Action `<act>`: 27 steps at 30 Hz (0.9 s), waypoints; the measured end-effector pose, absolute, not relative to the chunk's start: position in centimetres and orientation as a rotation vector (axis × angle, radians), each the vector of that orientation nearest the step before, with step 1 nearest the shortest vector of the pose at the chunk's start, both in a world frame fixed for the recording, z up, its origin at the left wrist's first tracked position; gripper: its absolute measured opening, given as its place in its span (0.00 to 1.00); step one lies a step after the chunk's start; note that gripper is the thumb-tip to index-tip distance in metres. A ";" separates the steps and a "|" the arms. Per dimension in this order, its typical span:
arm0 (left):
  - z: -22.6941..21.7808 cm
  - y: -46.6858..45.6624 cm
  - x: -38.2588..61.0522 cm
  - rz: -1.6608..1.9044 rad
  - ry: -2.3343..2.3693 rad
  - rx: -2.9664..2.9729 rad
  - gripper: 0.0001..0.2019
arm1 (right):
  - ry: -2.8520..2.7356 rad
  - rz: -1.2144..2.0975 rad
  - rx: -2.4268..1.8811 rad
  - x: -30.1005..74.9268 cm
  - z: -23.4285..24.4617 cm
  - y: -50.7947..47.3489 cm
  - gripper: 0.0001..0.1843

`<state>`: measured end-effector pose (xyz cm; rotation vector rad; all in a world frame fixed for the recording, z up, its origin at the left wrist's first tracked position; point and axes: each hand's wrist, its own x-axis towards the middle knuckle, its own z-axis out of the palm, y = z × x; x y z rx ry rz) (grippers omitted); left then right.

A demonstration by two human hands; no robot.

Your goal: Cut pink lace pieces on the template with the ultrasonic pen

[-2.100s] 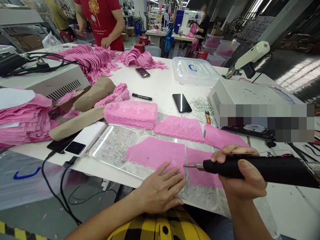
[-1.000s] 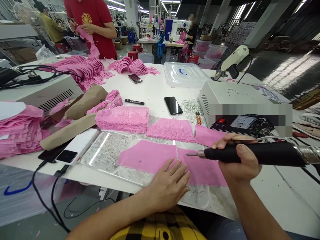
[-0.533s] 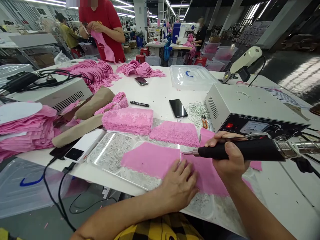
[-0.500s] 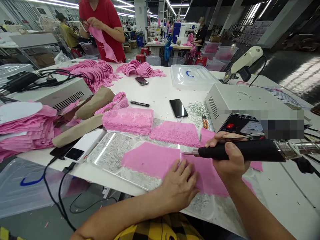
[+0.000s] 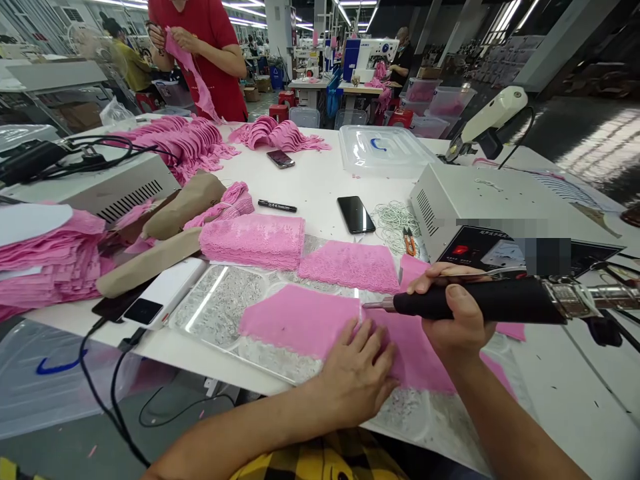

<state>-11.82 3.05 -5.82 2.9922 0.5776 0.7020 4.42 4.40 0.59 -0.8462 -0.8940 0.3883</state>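
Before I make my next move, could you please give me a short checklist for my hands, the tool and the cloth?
1. Right hand grips the black-handled tool: ok.
2. Left hand rests on the pink cloth: ok.
3. Left fingertips well clear of the metal tip: probably not ok, they lie close.
4. Metal tip touching the cloth: cannot tell.
5. Orange-handled snips apart from the tool: ok.

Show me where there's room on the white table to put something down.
Bare white table shows between the black marker, black phone and clear box; another patch, speckled, borders the right forearm. It's crowded where the left hand rests on pink fabric and the right hand holds the black-handled tool.
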 end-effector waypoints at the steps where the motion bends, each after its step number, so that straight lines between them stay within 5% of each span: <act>1: -5.8 3.1 -11.8 0.696 0.578 2.992 0.21 | -0.890 0.388 -0.840 4.5 0.5 4.4 0.05; 27: -6.1 3.9 -12.1 0.718 0.562 2.979 0.21 | -0.644 0.056 -0.970 13.4 1.1 -1.5 0.08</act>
